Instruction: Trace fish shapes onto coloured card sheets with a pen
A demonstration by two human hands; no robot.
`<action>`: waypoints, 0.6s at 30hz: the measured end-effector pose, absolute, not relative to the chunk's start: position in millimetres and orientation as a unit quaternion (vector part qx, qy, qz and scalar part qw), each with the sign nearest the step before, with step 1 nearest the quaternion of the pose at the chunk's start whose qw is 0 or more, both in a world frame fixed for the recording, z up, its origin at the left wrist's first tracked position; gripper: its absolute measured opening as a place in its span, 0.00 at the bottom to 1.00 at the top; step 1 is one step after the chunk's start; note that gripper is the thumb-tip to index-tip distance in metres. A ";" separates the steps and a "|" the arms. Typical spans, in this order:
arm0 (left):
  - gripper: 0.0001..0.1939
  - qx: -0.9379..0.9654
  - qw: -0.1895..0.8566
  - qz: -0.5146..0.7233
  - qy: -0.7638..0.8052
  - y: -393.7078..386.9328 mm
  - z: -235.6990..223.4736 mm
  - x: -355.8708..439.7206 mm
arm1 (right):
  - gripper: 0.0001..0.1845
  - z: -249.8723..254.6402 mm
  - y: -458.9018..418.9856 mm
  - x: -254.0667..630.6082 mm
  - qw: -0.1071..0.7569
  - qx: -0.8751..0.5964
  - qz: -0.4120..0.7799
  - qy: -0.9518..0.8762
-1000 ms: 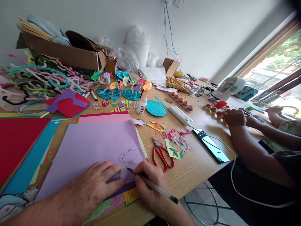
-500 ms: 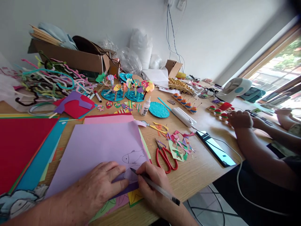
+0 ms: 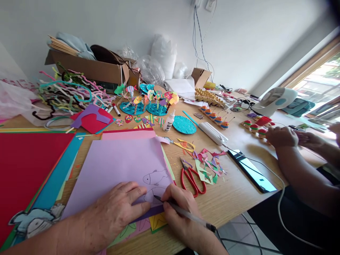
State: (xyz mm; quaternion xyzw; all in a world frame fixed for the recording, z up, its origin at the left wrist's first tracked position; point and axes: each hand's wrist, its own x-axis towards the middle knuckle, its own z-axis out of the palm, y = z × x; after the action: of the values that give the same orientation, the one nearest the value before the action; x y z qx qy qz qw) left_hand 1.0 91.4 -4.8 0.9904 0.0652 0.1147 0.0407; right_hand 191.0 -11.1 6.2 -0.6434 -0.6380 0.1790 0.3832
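A sheet of purple paper (image 3: 117, 159) lies in front of me on top of other coloured sheets. Near its right edge is a finished fish outline (image 3: 155, 177), with a second fish outline (image 3: 151, 194) just below it, partly hidden by my fingers. My right hand (image 3: 180, 209) grips a black-tipped pen (image 3: 188, 214), its point on the lower outline. My left hand (image 3: 119, 205) rests flat on the sheet, fingers spread, left of the drawing. Red-handled scissors (image 3: 193, 180) lie right of the paper, apart from both hands.
Paper scraps (image 3: 209, 164), a glue bottle (image 3: 169, 121), a blue disc (image 3: 184, 124) and a phone (image 3: 251, 170) lie to the right. Pipe cleaners (image 3: 71, 88) and a cardboard box (image 3: 85, 67) stand at the back left. Another person's hand (image 3: 283, 137) is at the far right.
The whole view has shifted, so things appear a little further right. The pen tip has moved slightly along the lower fish outline. My left hand stays on the paper.
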 end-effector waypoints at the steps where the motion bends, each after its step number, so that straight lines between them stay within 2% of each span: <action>1: 0.14 0.991 0.040 0.113 0.063 91.7 -4.3 1.0 | 0.07 7.2 -11.3 191.1 0.382 -0.644 0.185 -0.636; 6: 0.18 0.992 0.049 0.097 0.063 92.3 -3.3 1.3 | 0.06 10.0 -12.1 192.0 0.377 -0.645 0.213 -0.629; 18: 0.20 0.993 0.039 0.095 0.065 93.3 -4.5 -0.5 | 0.04 14.3 -12.2 192.5 0.377 -0.637 0.273 -0.615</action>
State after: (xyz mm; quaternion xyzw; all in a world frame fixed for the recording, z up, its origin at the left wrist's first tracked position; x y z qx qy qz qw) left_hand -0.5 93.3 -4.5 0.9926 0.0647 0.0951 0.0387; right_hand 192.5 -12.2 14.3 -0.6370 -0.6146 0.2729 0.3769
